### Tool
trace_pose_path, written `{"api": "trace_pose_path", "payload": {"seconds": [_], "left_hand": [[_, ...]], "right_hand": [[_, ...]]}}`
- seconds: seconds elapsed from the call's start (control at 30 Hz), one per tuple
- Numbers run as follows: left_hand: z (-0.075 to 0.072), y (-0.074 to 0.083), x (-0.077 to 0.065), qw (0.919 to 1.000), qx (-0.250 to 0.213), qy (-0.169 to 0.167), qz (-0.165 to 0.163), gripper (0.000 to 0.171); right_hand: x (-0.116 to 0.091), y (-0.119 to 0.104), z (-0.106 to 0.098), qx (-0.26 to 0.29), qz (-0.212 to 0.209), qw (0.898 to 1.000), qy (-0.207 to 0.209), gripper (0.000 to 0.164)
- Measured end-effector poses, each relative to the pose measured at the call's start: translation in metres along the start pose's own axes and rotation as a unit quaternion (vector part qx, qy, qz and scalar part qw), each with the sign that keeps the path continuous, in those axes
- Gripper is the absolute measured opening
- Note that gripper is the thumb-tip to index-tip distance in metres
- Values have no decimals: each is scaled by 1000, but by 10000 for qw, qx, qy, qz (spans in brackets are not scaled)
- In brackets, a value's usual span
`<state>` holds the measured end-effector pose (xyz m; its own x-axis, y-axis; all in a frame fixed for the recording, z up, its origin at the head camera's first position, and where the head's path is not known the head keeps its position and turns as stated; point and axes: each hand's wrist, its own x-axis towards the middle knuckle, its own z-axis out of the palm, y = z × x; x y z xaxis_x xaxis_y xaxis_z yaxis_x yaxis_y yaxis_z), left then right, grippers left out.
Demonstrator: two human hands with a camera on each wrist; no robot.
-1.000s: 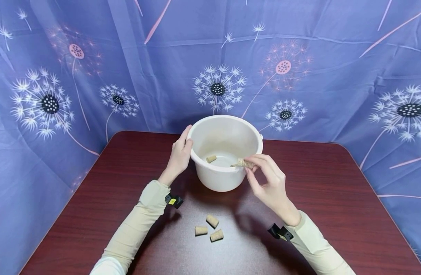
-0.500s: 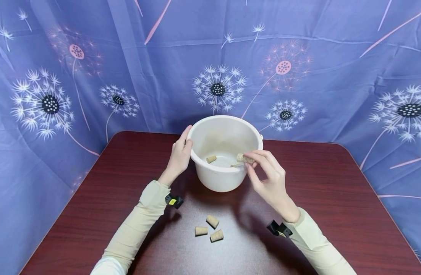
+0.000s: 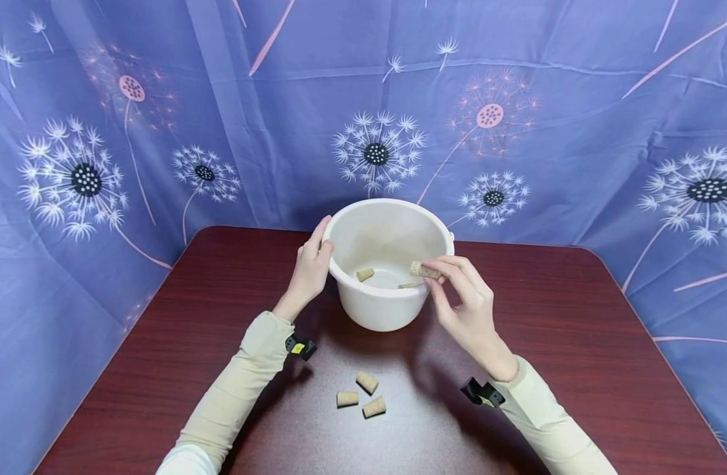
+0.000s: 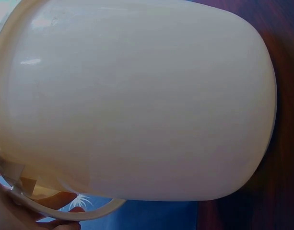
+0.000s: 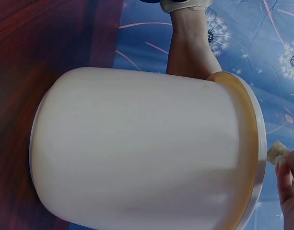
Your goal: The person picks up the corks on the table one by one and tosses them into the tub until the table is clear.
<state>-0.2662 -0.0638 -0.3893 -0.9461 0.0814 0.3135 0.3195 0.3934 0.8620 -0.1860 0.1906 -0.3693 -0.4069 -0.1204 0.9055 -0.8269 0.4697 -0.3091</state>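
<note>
A white plastic bucket (image 3: 375, 310) stands upright on the table. At its left side, my left hand (image 3: 309, 267) grips the rim, and the left wrist view shows its fingers curled at a curved white band (image 4: 101, 211). Between thumb and fingers, my right hand (image 3: 467, 307) pinches a cork (image 3: 421, 269) over the bucket's right front rim. The right wrist view shows that cork (image 5: 277, 150) just past the rim. Inside the bucket lies one cork (image 3: 365, 274); another cork (image 3: 408, 285) is partly hidden behind the front wall.
Three loose corks, including a front one (image 3: 374, 407), lie on the dark red wooden table (image 3: 245, 422) in front of the bucket. A blue cloth with dandelion prints (image 3: 268, 132) hangs behind and along both sides of the table.
My right hand has risen slightly with its cork, which now sits higher above the rim. The left hand, the bucket and the corks on the table have stayed put.
</note>
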Motion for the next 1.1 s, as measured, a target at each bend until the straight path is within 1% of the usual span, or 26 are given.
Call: {"api": "trace_pose_path", "payload": {"seconds": [0.3,0.57,0.83,1.1], "left_hand": [[0,0,1,10000,15,42,-21,54],[0,0,1,10000,29,13,-40,55],[0,1,0,10000,11,6,9,55],[0,1,0,10000,39,0,9,55]], "right_hand": [[3,2,0,7,26,10000,6,27],[4,4,1,-82,87,9999,-63,27],[4,6,1,10,183,9998,-46,33],[3,5,1,-14,132,9999,-67,24]]}}
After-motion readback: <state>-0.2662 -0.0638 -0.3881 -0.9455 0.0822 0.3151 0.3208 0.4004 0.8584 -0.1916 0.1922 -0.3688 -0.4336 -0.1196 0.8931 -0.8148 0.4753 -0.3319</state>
